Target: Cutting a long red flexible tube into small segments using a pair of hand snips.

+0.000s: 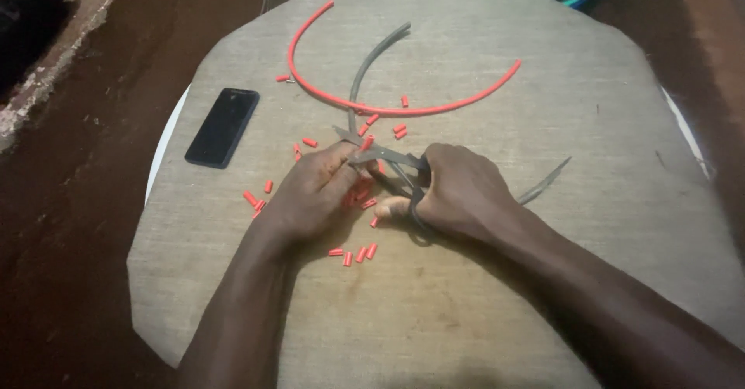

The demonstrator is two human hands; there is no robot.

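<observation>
Pinching a short red tube piece (368, 142) in our left hand (314, 191) just beside the scissors (386, 156), we closed our right hand (458, 195) fingers through their handles, cutting squarely.

Both bare forearms reach in from the near edge and converge toward the middle. The left hand (310, 191) lies palm down, knuckles up, its fingers curled and pinched together at the tips, pointing right and slightly far. The right hand (458, 195) sits just right of it, back upward, fingers folded in a closed grip, thumb pointing left toward the other hand.
</observation>
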